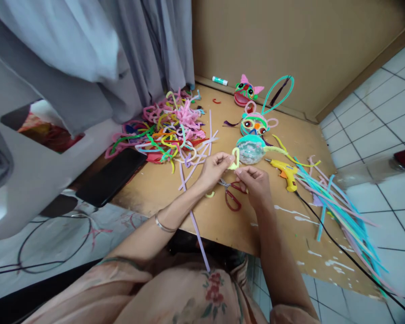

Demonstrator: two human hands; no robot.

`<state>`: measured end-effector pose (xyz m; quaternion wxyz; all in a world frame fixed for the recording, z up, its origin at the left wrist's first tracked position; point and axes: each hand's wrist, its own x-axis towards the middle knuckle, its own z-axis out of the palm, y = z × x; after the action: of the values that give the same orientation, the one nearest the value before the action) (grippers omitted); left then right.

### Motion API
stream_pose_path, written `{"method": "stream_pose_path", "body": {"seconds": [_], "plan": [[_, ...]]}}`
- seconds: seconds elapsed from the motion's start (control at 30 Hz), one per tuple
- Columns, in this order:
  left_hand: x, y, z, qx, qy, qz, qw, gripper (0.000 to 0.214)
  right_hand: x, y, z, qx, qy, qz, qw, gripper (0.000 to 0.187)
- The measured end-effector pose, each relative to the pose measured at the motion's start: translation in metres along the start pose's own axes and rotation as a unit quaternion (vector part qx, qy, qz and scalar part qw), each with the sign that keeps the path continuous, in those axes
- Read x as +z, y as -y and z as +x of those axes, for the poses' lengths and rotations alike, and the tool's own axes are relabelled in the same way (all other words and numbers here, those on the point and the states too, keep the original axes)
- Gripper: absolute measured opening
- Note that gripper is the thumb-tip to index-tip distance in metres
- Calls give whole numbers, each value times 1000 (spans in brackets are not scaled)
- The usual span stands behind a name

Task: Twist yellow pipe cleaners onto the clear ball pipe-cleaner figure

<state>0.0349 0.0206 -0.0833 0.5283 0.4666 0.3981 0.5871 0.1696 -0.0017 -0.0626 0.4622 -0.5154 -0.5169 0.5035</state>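
Note:
My left hand (213, 168) and my right hand (254, 183) meet over a brown board (222, 220). Both pinch a short, bent yellow pipe cleaner (235, 159) between their fingertips. Just beyond it lies a round ball wrapped in teal pipe cleaner (250, 148). Red-handled scissors (232, 196) lie on the board under my hands. A long lilac pipe cleaner (195, 220) runs from the board toward my lap.
A tangled heap of coloured pipe cleaners (165, 130) lies at the left. Straight pipe cleaners (337, 207) fan out on the right beside a yellow glue gun (286, 172) with a black cord. Two finished animal faces (253, 108), a glue stick (219, 81) and a black phone (111, 176) are nearby.

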Motion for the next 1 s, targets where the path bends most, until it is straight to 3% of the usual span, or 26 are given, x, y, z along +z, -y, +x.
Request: {"method": "stream_pose_path", "body": {"seconds": [0.37, 0.73, 1.0], "plan": [[3, 3, 0, 28, -25, 19, 999, 45, 6, 0, -4, -20, -23, -24, 999, 26], [5, 3, -6, -29, 52, -35, 998, 41, 1, -3, 0, -56, -62, -7, 996, 23], [6, -2, -5, 3, 5, -45, 999, 45, 2, -2, -1, -38, -32, 6, 999, 25]]}}
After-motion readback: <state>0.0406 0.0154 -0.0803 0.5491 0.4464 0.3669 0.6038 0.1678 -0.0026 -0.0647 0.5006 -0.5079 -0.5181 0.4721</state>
